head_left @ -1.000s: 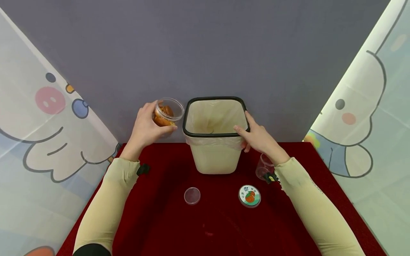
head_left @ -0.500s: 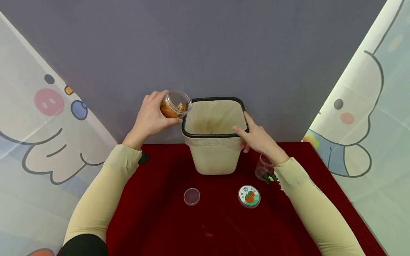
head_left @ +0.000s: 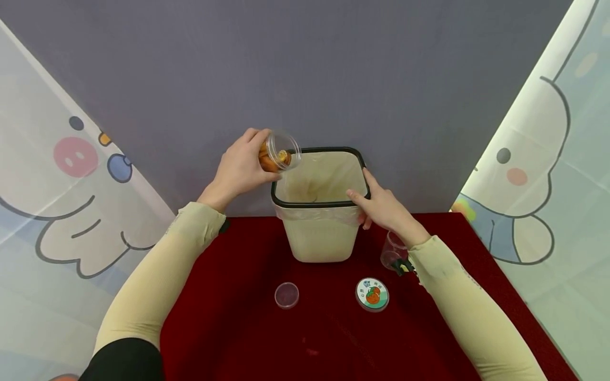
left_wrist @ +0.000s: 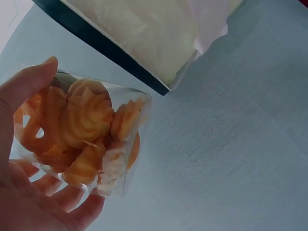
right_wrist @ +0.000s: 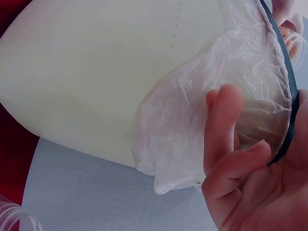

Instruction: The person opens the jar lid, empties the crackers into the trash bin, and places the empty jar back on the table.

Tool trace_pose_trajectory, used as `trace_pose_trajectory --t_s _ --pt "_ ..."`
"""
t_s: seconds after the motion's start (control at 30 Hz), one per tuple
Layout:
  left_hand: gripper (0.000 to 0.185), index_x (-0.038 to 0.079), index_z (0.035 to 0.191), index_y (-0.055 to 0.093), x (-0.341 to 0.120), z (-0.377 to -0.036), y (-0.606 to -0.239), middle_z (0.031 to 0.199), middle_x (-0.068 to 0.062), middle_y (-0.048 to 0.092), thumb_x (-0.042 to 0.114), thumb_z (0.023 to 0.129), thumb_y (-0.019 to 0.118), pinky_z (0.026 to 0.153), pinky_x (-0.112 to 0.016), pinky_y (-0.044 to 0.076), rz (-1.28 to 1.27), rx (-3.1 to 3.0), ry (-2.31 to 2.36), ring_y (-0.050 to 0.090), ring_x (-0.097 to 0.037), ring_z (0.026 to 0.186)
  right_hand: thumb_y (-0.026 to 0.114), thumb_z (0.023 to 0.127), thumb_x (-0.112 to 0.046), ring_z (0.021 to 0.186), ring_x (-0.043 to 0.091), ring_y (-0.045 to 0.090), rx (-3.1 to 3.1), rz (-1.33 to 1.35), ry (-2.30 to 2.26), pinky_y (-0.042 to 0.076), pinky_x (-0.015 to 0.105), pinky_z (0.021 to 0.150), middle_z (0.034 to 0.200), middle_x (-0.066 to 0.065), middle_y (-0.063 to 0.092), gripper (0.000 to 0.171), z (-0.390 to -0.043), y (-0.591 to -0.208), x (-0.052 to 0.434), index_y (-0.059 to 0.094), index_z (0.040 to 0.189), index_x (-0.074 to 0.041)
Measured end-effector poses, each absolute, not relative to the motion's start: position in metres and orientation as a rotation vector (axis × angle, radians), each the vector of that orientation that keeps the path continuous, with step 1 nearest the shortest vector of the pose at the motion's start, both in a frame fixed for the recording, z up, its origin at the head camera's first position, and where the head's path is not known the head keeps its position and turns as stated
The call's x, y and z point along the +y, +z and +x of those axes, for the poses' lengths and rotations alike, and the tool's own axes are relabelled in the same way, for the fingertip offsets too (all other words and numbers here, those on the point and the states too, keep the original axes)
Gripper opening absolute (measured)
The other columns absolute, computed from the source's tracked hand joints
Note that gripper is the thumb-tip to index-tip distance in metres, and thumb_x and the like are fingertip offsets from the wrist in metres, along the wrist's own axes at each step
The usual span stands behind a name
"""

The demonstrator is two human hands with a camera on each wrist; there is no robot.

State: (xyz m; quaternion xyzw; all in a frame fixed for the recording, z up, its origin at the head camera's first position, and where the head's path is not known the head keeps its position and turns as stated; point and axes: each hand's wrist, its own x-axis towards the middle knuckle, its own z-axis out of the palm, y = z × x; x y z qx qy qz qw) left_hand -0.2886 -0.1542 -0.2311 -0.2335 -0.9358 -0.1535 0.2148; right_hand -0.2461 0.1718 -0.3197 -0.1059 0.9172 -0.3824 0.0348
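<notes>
My left hand (head_left: 240, 169) grips a clear plastic jar (head_left: 278, 153) of orange swirl cookies (left_wrist: 89, 132), tilted with its open mouth over the left rim of a cream waste bin (head_left: 319, 233). The bin has a black rim (head_left: 318, 202) and a thin clear liner (right_wrist: 192, 120). My right hand (head_left: 381, 203) holds the bin's right rim, fingers curled over the edge (right_wrist: 231, 139). The bin stands at the back of a red table (head_left: 333, 338).
A small clear lid (head_left: 286, 295) lies in front of the bin. A round lid with a fruit picture (head_left: 371, 294) lies to its right. An empty clear jar (head_left: 393, 248) stands by my right forearm. A grey wall is behind; cartoon-printed curtains hang at both sides.
My left hand has carried the cookie jar up and to the right, tipping its mouth over the bin's rim. The right hand has stayed on the bin.
</notes>
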Motion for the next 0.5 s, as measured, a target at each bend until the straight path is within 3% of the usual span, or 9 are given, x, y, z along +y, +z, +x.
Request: trace_pose_trajectory --t_s 0.5 --pt "0.096 0.012 0.15 0.042 -0.136 -0.307 -0.215 0.137 -0.012 0.049 0.036 0.07 0.09 0.089 -0.055 0.048 -0.74 -2.623 -0.093 0.05 -0.035 0.117 0.041 0.092 -0.075 0.056 0.022 0.067 2.837 -0.318 -1.182 0.05 0.041 0.073 0.069 0.009 0.07 0.098 -0.249 -0.323 0.174 -0.009 0.16 -0.025"
